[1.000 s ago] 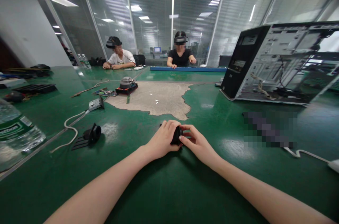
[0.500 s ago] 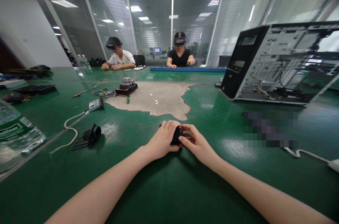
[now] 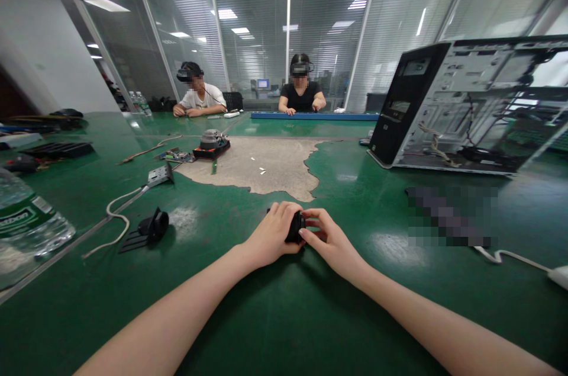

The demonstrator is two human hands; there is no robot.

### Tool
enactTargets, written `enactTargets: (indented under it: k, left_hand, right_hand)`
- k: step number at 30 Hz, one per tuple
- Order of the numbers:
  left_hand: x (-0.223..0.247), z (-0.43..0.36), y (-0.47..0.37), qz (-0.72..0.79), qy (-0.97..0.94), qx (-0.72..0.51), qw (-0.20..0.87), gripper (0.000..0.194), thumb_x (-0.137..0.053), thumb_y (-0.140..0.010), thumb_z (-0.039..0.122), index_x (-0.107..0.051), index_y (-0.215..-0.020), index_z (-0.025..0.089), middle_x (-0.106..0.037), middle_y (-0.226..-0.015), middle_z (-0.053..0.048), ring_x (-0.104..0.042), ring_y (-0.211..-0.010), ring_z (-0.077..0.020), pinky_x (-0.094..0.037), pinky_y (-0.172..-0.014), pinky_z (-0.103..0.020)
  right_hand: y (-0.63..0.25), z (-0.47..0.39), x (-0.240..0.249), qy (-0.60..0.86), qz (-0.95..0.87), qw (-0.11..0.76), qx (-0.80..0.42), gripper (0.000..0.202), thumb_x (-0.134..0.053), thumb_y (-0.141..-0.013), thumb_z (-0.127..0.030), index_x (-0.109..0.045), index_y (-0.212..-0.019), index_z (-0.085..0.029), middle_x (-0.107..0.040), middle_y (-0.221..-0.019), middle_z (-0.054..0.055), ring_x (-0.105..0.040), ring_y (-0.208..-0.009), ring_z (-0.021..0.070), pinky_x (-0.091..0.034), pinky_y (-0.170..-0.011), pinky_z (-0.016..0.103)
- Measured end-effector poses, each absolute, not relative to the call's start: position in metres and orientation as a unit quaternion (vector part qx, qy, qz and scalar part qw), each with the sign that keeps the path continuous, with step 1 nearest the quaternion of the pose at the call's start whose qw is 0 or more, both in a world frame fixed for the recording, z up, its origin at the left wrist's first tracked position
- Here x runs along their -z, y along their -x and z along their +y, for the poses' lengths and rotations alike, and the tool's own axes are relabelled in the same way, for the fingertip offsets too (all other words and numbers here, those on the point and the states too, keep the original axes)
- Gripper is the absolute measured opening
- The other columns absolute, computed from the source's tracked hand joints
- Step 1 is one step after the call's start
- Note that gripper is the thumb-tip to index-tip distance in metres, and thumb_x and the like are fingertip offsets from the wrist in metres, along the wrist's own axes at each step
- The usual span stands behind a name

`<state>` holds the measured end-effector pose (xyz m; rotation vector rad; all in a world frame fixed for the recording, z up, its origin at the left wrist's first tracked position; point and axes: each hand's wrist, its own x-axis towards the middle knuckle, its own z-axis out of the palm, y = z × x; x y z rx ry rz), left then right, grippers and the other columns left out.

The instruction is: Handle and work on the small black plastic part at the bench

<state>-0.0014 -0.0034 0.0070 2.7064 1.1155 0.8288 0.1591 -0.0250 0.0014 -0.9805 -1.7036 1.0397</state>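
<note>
A small black part (image 3: 295,227), mostly covered by fingers, sits at the middle of the green table (image 3: 284,317). My left hand (image 3: 274,230) is wrapped over it from the left, closed. On its right side my right hand (image 3: 326,235) pinches its edge between thumb and fingertips. What kind of part it is I cannot make out. Left of my hands lies a black plastic piece (image 3: 154,225) with a round end and slats.
An opened computer case (image 3: 412,109) stands at the right. A pixelated dark strip (image 3: 448,216) with a white cable lies before it. At left are a water bottle (image 3: 31,216), a metal box (image 3: 160,175) and a heatsink fan (image 3: 213,142). Two people sit across the table.
My hands keep the same hold on the black part, with barely any shift. Across the table, one person's hand has moved slightly.
</note>
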Motion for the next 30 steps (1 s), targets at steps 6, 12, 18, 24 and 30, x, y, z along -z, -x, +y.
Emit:
enactTargets:
  k: [6,12,18,24,30]
  left_hand:
    - [-0.0095,-0.0056,0.0022,0.361,-0.891,-0.269,0.059,0.058,-0.06,-0.061,0.015,-0.031,-0.111,0.02,-0.044,-0.108,-0.007,-0.042,-0.097,-0.0241,-0.037,-0.081,-0.039]
    - [-0.0089,-0.0047,0.0009,0.361,-0.889,-0.277,0.057,0.056,-0.06,-0.062,0.017,-0.031,-0.111,0.02,-0.044,-0.108,-0.007,-0.042,-0.098,-0.0244,-0.037,-0.081,-0.039]
    - [-0.0087,-0.0049,0.0009,0.365,-0.884,-0.284,0.064,0.057,-0.06,-0.062,0.017,-0.032,-0.111,0.021,-0.044,-0.107,-0.007,-0.042,-0.095,-0.0239,-0.038,-0.08,-0.039]
    - [-0.0092,-0.0054,0.0018,0.364,-0.888,-0.275,0.064,0.058,-0.06,-0.06,0.014,-0.032,-0.11,0.02,-0.044,-0.108,-0.007,-0.042,-0.096,-0.0237,-0.037,-0.08,-0.039]
    - [-0.008,-0.0045,0.0006,0.362,-0.886,-0.283,0.059,0.055,-0.06,-0.063,0.018,-0.032,-0.11,0.021,-0.045,-0.106,-0.007,-0.042,-0.096,-0.0242,-0.038,-0.08,-0.039]
  right_hand:
    - [-0.159,-0.0273,-0.0045,0.385,-0.712,0.441,-0.388,0.02,-0.052,-0.075,-0.022,-0.047,-0.093,-0.021,-0.05,-0.095,0.003,-0.052,-0.091,0.0154,-0.049,-0.075,0.03]
    - [-0.1595,-0.0262,-0.0039,0.392,-0.707,0.452,-0.378,0.015,-0.05,-0.077,-0.024,-0.047,-0.091,-0.022,-0.05,-0.095,0.003,-0.052,-0.094,0.016,-0.049,-0.074,0.029]
    - [-0.1593,-0.0246,-0.0043,0.409,-0.688,0.43,-0.418,0.023,-0.051,-0.076,-0.025,-0.046,-0.098,-0.02,-0.052,-0.098,0.005,-0.054,-0.091,0.0158,-0.049,-0.076,0.032]
    - [-0.1588,-0.0293,-0.0075,0.373,-0.715,0.46,-0.373,0.017,-0.052,-0.075,-0.021,-0.049,-0.091,-0.021,-0.049,-0.1,0.003,-0.051,-0.095,0.0155,-0.048,-0.079,0.03]
    - [-0.1587,-0.026,-0.0034,0.388,-0.695,0.461,-0.392,0.017,-0.051,-0.076,-0.024,-0.047,-0.092,-0.022,-0.049,-0.101,0.004,-0.052,-0.096,0.0164,-0.051,-0.074,0.03]
